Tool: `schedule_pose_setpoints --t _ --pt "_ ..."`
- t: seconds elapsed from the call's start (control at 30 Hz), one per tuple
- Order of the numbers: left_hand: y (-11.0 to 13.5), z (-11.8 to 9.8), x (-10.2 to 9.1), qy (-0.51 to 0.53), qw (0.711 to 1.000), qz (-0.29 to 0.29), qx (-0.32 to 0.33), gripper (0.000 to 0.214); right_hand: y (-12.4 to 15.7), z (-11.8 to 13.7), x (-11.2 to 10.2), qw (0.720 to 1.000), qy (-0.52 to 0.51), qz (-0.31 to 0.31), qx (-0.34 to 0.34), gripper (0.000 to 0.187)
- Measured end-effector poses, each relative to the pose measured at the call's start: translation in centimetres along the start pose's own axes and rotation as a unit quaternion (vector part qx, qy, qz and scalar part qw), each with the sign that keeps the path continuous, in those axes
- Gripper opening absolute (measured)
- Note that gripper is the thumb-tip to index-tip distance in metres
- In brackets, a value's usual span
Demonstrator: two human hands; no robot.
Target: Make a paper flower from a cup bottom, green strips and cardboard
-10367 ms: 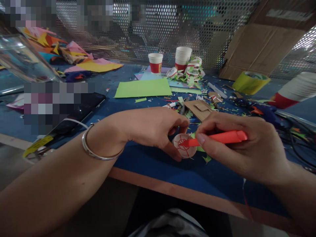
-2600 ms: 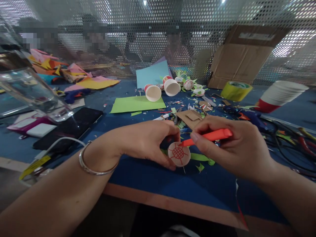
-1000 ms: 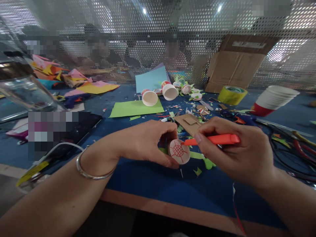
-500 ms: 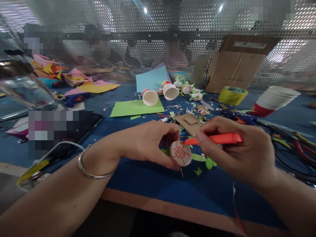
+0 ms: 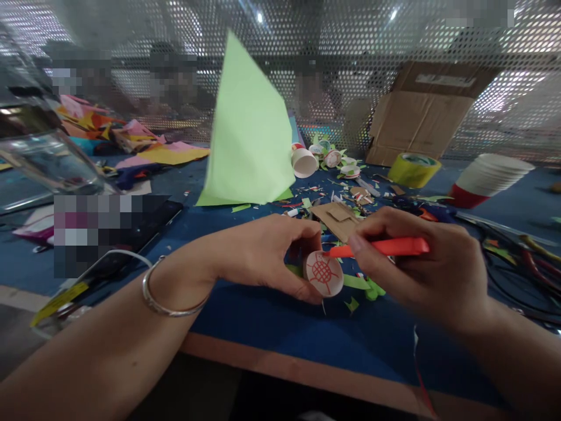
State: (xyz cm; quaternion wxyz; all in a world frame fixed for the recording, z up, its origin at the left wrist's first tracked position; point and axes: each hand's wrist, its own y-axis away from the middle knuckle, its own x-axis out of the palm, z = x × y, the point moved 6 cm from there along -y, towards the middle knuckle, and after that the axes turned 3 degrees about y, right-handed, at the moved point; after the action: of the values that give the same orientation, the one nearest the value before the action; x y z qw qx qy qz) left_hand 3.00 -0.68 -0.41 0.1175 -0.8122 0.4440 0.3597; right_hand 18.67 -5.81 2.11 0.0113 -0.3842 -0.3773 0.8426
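Note:
My left hand (image 5: 267, 251) is closed around a small round paper-cup bottom (image 5: 323, 273), tilted so its white base faces me; red lines form a grid and spokes on it. My right hand (image 5: 421, 266) grips an orange marker (image 5: 385, 247) like a pen, and its tip touches the top edge of the disc. Both hands hover just above the blue tabletop (image 5: 280, 318), near its front edge. A silver bangle (image 5: 169, 292) circles my left wrist.
A light green paper sheet (image 5: 248, 131) stands lifted off the table behind my hands. Beyond lie tipped paper cups (image 5: 304, 162), cut scraps, cardboard pieces (image 5: 339, 217), yellow tape (image 5: 413, 169), stacked cups (image 5: 491, 175) and cables (image 5: 521, 263). A phone (image 5: 144, 219) lies at left. People sit behind the mesh.
The green sheet that lay flat has risen upright and now hides one of the tipped cups. My hands, the disc and the marker have barely shifted.

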Motion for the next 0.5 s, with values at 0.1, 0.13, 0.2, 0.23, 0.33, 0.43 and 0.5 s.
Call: schedule_pose_setpoints --t 0.1,0.13,0.2,0.23,0.33,0.43,0.5 --pt "0.04 0.04 0.03 -0.001 1.0 -0.002 -0.001 0.047 -0.02 -0.09 0.08 1.0 -0.005 -0.001 0.003 0.013" --pt "0.06 0.06 0.04 -0.001 1.0 -0.002 -0.001 0.047 -0.03 -0.1 0.11 1.0 -0.007 0.0 0.002 0.013" --pt "0.07 0.08 0.08 0.0 1.0 0.001 0.0 0.046 -0.03 -0.07 0.15 1.0 -0.011 0.001 -0.003 0.012" --pt "0.06 0.06 0.09 0.002 1.0 0.002 0.002 0.045 -0.02 -0.07 0.14 1.0 -0.012 0.0 -0.005 0.012" --pt "0.01 -0.02 0.06 0.005 1.0 0.001 0.007 0.044 0.04 -0.18 0.1 1.0 -0.014 -0.003 0.001 0.012" --pt "-0.07 -0.03 0.03 0.005 1.0 -0.003 0.01 0.046 0.14 -0.21 0.02 1.0 -0.013 -0.007 0.003 0.012" --pt "-0.11 0.05 0.03 0.006 1.0 -0.006 0.01 0.046 0.19 -0.13 -0.07 1.0 -0.011 -0.01 0.001 0.012"
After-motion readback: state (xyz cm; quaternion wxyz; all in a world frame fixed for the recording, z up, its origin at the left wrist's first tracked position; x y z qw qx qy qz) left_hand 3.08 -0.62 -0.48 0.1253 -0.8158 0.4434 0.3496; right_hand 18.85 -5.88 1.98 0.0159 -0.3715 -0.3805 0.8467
